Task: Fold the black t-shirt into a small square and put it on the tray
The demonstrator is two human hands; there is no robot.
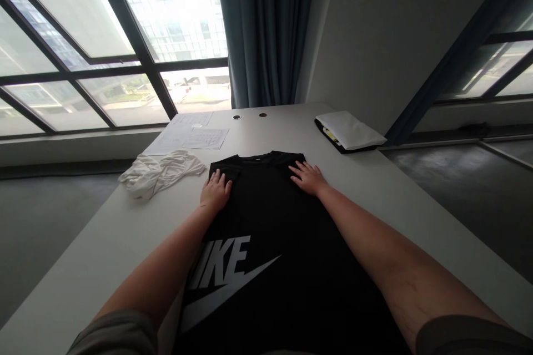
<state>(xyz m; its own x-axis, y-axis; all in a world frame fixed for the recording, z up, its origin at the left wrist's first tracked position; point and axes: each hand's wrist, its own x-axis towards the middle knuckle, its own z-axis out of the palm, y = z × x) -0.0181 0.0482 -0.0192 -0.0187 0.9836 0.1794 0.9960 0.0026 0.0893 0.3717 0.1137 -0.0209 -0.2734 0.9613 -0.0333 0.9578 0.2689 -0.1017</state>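
Note:
A black T-shirt (pixel 283 222) with a grey logo print lies spread on the white table, its collar at the far end. My left hand (pixel 216 191) rests flat on the shirt's left sleeve area, fingers spread. On the opposite side, my right hand (pixel 308 177) presses flat near the right sleeve, also with fingers apart. Both sleeves appear folded in over the body. The shirt's lower end runs out of view at the bottom, and my left forearm covers part of the print.
Left of the shirt lies a crumpled white cloth (pixel 160 173). Printed paper sheets (pixel 204 137) lie behind it. A white and black folded packet (pixel 352 130) sits at the back right of the table (pixel 416 227). Beyond are a blue curtain (pixel 266 33) and windows.

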